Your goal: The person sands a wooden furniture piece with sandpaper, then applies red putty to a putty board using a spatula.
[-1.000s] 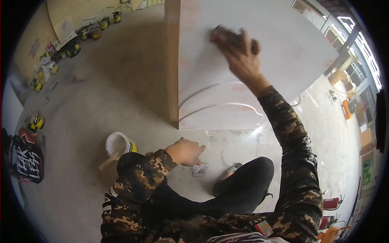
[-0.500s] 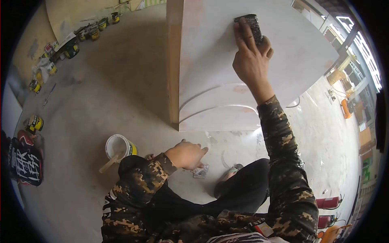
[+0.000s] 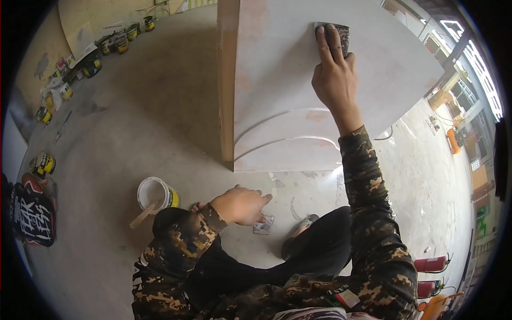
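My right hand (image 3: pixel 336 80) is closed on a dark, speckled flat scraper (image 3: pixel 343 40), two fingers pressing it against the upper part of a pale panel (image 3: pixel 288 69). Two thin curved strips run across the panel's lower part. Low over the floor, my left hand (image 3: pixel 242 205) holds a small smeared plate (image 3: pixel 263 224) at its fingertips. How firmly it is gripped is partly hidden by the hand. To the left of my knee stands an open white bucket (image 3: pixel 154 194) with a wooden stick (image 3: pixel 144 215) leaning out of it.
Paint cans (image 3: pixel 92 65) line the wall at the upper left, and another can (image 3: pixel 44 162) stands lower down. A person in a dark printed shirt (image 3: pixel 33 213) is at the left edge. Red extinguishers (image 3: pixel 431 264) are at the lower right, an orange machine (image 3: pixel 454 140) farther back.
My right hand has moved slightly right and down on the panel, and the scraper now lies flatter and shows more of its face. My left hand has barely shifted.
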The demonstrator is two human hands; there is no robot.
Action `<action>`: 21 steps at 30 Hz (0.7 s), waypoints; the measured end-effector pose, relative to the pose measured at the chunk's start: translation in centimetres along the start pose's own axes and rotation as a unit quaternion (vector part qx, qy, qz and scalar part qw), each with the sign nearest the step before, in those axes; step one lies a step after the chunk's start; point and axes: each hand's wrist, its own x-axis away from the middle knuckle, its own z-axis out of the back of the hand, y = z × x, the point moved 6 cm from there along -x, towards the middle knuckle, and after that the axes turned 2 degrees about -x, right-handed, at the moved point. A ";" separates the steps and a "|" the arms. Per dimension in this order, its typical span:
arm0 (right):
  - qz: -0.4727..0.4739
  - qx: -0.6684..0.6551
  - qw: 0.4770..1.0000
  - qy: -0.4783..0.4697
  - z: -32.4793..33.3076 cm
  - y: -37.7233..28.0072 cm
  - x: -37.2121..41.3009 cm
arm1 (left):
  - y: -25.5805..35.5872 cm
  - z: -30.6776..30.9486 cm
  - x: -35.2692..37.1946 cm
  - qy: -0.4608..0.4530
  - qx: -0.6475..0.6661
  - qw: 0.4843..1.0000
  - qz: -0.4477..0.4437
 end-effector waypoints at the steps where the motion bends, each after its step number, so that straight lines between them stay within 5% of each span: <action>1: 0.001 -0.001 1.000 0.000 -0.8 -0.5 0.3 | 0.0 -0.1 0.0 0.003 0.004 1.000 -0.005; 6: 0.195 0.015 0.978 -0.076 -3.0 -6.9 3.6 | -0.9 -1.6 -1.0 -0.018 -0.012 1.000 0.004; 9: 0.017 0.033 0.999 -0.022 -0.9 -0.8 -0.3 | -1.4 -0.8 -0.7 -0.009 -0.006 1.000 0.001; 12: 0.025 0.014 0.999 -0.019 -1.8 -2.1 0.8 | -1.1 -0.3 -1.2 -0.001 0.022 1.000 -0.004; 14: 0.159 0.055 0.981 -0.101 -3.3 -6.9 3.9 | -1.4 -0.5 -0.9 -0.009 0.018 1.000 -0.005; 16: 0.147 0.025 0.983 -0.103 -2.0 -5.5 2.5 | -1.9 -1.0 -0.9 -0.034 -0.021 0.999 0.019; 19: -0.022 0.021 0.999 0.013 1.3 2.5 -2.8 | -1.0 0.1 -0.4 -0.011 0.021 1.000 -0.012; 20: -0.171 -0.027 0.985 0.009 2.3 6.2 -3.6 | -1.2 -0.1 -0.6 -0.010 0.019 1.000 -0.014; 21: -0.132 0.006 0.986 0.103 2.1 7.9 -3.8 | -1.6 -0.3 -0.6 0.006 0.030 0.999 -0.020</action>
